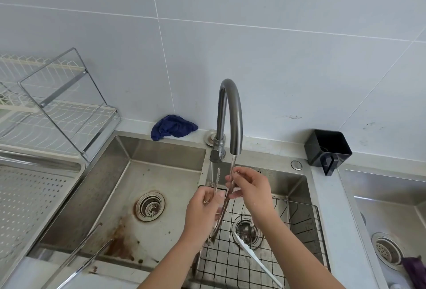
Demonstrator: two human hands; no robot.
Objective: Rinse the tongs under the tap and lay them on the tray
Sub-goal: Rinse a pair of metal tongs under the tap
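Observation:
Metal tongs (223, 213) stand nearly upright under the running grey tap (230, 116), tips up, over the right basin. My left hand (202, 210) grips the left arm of the tongs around its middle. My right hand (247, 187) pinches the right arm near its serrated tip, where the water stream hits. The hinge end hangs low, just above a black wire rack (299, 226). The perforated steel tray (32, 196) lies at the far left beside the left basin.
A second pair of long tongs (87, 254) leans across the stained left basin (143, 196). A white utensil (255, 258) lies on the wire rack. A blue cloth (173, 126), a black cup (327, 150) and a dish rack (57, 109) stand along the back.

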